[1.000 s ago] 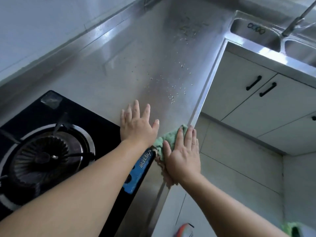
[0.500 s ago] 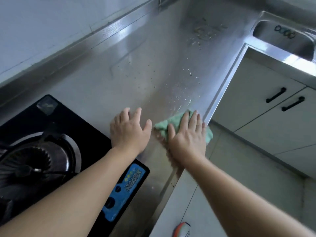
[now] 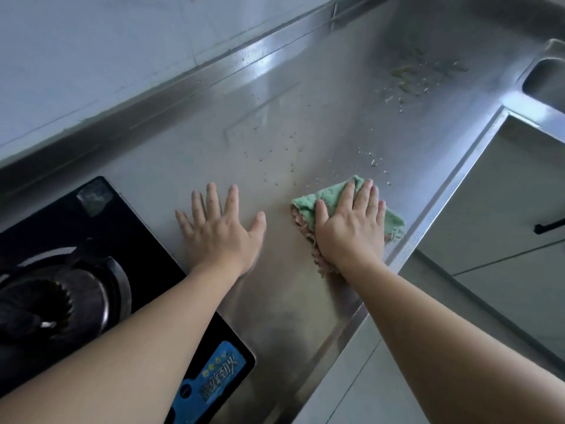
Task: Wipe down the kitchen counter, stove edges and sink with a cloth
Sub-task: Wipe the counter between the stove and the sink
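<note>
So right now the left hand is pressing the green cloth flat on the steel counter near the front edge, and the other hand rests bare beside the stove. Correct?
Not quite. In the head view it is the right hand that presses the green cloth flat on the steel counter near the front edge; the left hand rests bare beside the stove.

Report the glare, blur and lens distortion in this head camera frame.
Head view: bright glare streaks the backsplash strip and the counter edge beside the sink; wide-angle bending curves the counter's front edge; the burner sits dark and soft; both forearms look stretched.
</note>
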